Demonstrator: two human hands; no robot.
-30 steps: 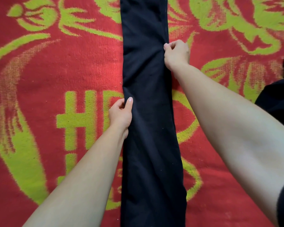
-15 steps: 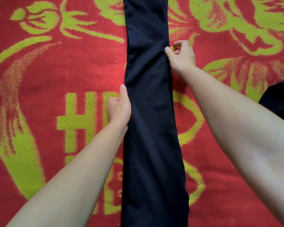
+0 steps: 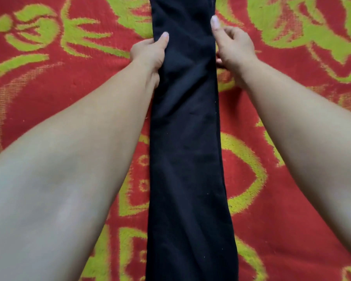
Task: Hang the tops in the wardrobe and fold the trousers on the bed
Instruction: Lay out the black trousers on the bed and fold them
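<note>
Black trousers [image 3: 187, 155] lie as one long narrow strip down the middle of the bed, legs stacked, running from the top edge of the view to the bottom. My left hand [image 3: 150, 53] grips the strip's left edge far up, thumb on top of the cloth. My right hand [image 3: 233, 45] pinches the right edge at about the same height, thumb on the seam. Both ends of the trousers are out of view.
The bed is covered by a red blanket [image 3: 49, 94] with yellow-green flower shapes and letters. My two forearms stretch along both sides of the trousers.
Both hands have slid up the trousers away from me, the left much farther, and now sit level with each other on opposite edges. The dark garment at the right edge is out of view.
</note>
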